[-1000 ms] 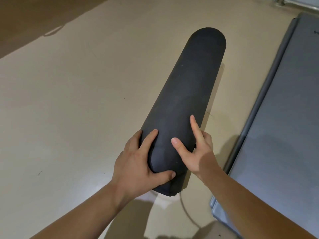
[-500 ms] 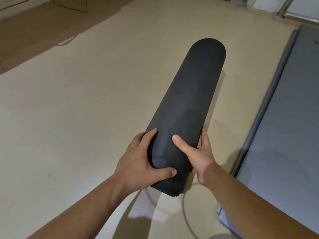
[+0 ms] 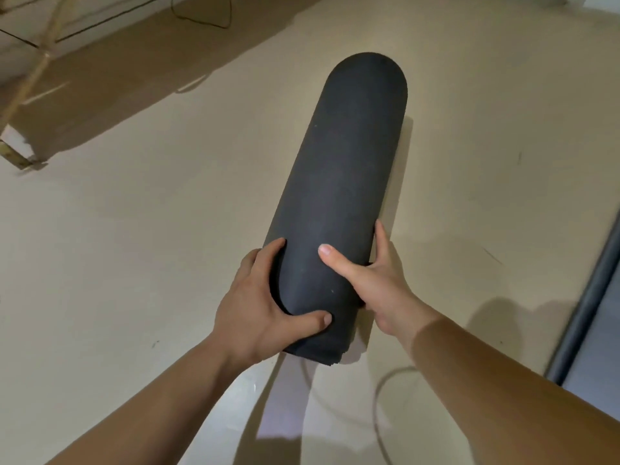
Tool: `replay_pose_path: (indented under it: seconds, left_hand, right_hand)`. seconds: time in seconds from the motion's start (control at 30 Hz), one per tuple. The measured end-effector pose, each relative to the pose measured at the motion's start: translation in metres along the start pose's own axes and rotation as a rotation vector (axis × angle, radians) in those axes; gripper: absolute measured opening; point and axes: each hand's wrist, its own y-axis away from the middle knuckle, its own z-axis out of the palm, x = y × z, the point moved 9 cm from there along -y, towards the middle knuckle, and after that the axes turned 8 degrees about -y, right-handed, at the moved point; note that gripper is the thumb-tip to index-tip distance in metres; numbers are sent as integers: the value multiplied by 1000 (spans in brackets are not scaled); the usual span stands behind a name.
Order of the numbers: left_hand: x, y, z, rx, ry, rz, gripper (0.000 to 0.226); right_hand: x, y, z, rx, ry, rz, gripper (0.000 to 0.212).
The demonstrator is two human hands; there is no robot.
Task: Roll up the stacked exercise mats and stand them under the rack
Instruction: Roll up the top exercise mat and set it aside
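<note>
Head view: looks down at both hands.
Item: black rolled mat (image 3: pixel 342 196), fully rolled, long axis pointing away from person, over beige floor (image 3: pixel 134 229).
L hand (image 3: pixel 265 307): grips near end, left side; thumb across top, fingers curled round edge.
R hand (image 3: pixel 375 283): grips near end, right side; thumb flat on top, fingers wrapped round side.
Far end: floor contact, can't tell.
Other: grey flat mat (image 3: pixel 597 330) at right edge, apart from roll; cable (image 3: pixel 379 397) on floor.

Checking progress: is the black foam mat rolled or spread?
Rolled up: the black foam mat forms one cylinder, gripped by left hand and right hand.
</note>
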Motion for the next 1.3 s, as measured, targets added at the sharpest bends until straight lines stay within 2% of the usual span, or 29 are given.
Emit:
replay_pose_path:
  seconds: [0.2,0.3,0.37,0.43,0.47,0.53,0.6,0.77,1.0,1.3]
  left_hand:
    - [19,-5,19,-9,-237,96,120]
    - [23,-18,19,-35,-298,113,119]
    - [23,-27,14,-62,-291,123,119]
    - [21,-33,9,-95,-287,137,121]
    - [21,-34,8,-118,-290,140,123]
    - [20,-35,7,-163,-295,129,125]
    - [23,-35,5,-180,-324,118,125]
    - [35,-30,6,-121,-518,105,118]
    - [31,-23,19,-54,-498,54,115]
    - [13,-53,4,-29,-541,11,118]
  right_hand:
    - [23,6,-28,-23,-30,49,99]
    - [15,8,-39,70,76,-47,102]
    - [-14,16,-40,181,363,-234,101]
    - [-56,25,-20,207,818,-573,87]
    - [-66,26,-5,147,991,-678,78]
    - [-67,15,11,-18,1126,-677,65]
    - [-67,5,11,-59,1159,-633,64]
    - [-69,5,3,-48,1156,-692,63]
    - [-54,1,-2,-98,1021,-653,59]
    - [-63,-32,27,-91,1027,-684,59]
